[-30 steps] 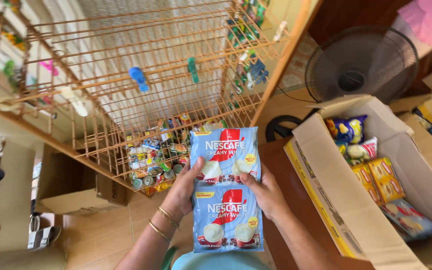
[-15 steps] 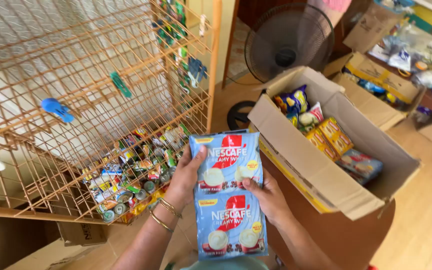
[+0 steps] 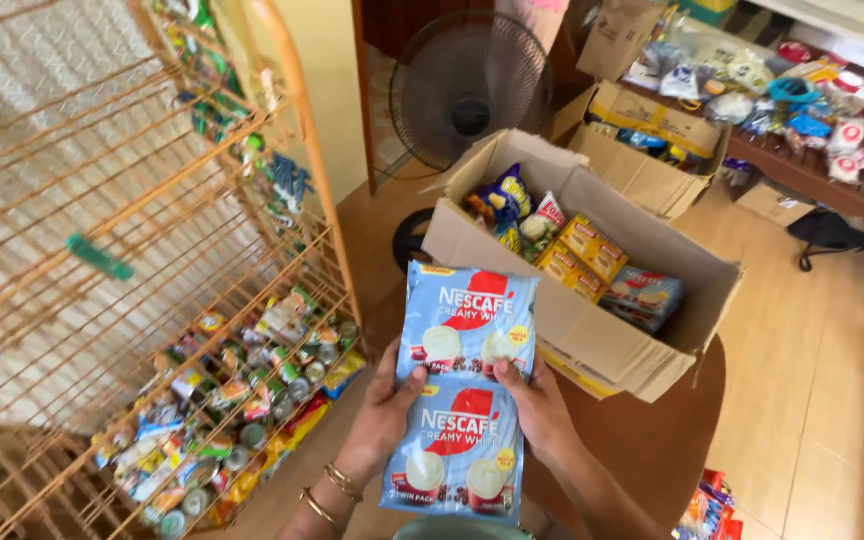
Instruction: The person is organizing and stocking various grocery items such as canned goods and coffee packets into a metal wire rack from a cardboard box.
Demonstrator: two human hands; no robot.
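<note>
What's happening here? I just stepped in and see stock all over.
A person holds a strip of light-blue coffee sachets in both hands, the left hand on one edge and the right hand on the other. Just beyond stands an open cardboard box of snack packets. To the left, an orange wire rack holds small cans and packets low down.

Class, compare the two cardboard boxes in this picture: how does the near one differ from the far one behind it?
The near cardboard box rests tilted on the brown round table; the far cardboard box stands further back, beside the fan. The near cardboard box shows many snack and sachet packs; little of the far one's contents can be seen. Both are brown and open-topped.
</note>
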